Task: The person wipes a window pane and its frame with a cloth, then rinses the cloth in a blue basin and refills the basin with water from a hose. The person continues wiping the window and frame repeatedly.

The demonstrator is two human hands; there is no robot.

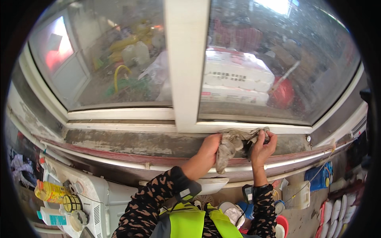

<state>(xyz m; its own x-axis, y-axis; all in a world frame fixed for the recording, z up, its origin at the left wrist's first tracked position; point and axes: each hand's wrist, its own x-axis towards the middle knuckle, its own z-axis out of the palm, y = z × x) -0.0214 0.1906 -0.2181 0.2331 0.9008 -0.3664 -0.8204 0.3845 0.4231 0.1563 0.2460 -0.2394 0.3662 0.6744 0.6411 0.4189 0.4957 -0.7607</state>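
A crumpled, grey-brown cloth [227, 151] hangs between my two hands over the window ledge. Its left end is gripped by my left hand [208, 150], with the fingers closed around it. My right hand [262, 147] pinches the other end between thumb and fingers, close to the bottom rail of the white window frame [190, 126]. Part of the cloth lies along the worn sill [119, 142], and a loose fold droops over the sill's front edge. Above stand two dusty panes, split by a wide white upright [187, 59].
White pipes [119, 159] run below the sill. At the lower left, a white appliance [89, 190] carries a yellow bottle [50, 192] and a white bottle [52, 216]. A blue container [318, 177] and a translucent jug [296, 195] stand at the right. Wrapped packs [238, 71] lie behind the glass.
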